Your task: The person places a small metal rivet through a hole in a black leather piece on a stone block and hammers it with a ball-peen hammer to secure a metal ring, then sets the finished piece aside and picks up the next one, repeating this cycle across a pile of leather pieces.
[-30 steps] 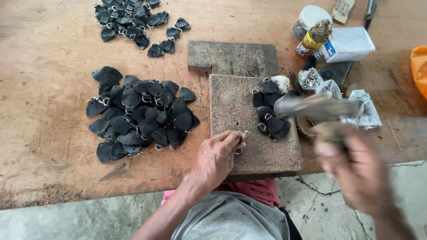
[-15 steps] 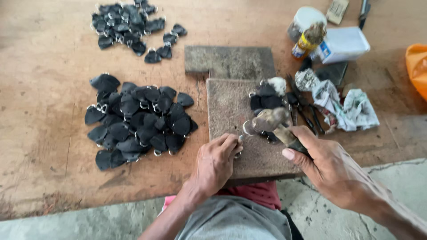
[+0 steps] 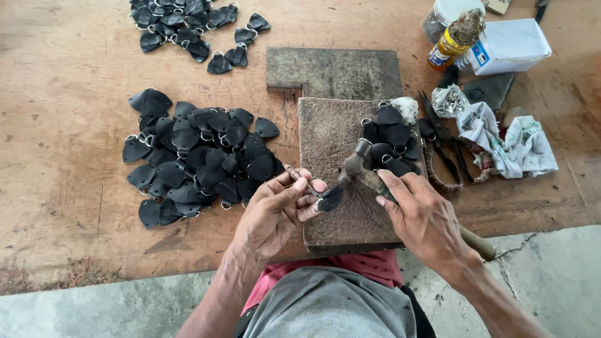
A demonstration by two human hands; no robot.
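My left hand pinches a small black leather piece against a worn brown work block, with a thin metal tool between its fingers. My right hand grips a hammer by its wooden handle; the steel head rests low over the block, just above the leather piece. A small cluster of black leather pieces with metal rings lies on the block's far right part.
A large heap of black leather pieces lies left of the block, another heap at the far left. A second block, scissors, crumpled cloth, a bottle and a white box sit to the right.
The hammer, raised and blurred at the right a second ago, has come down onto the block by my left hand. My left hand has stayed in place holding the piece.
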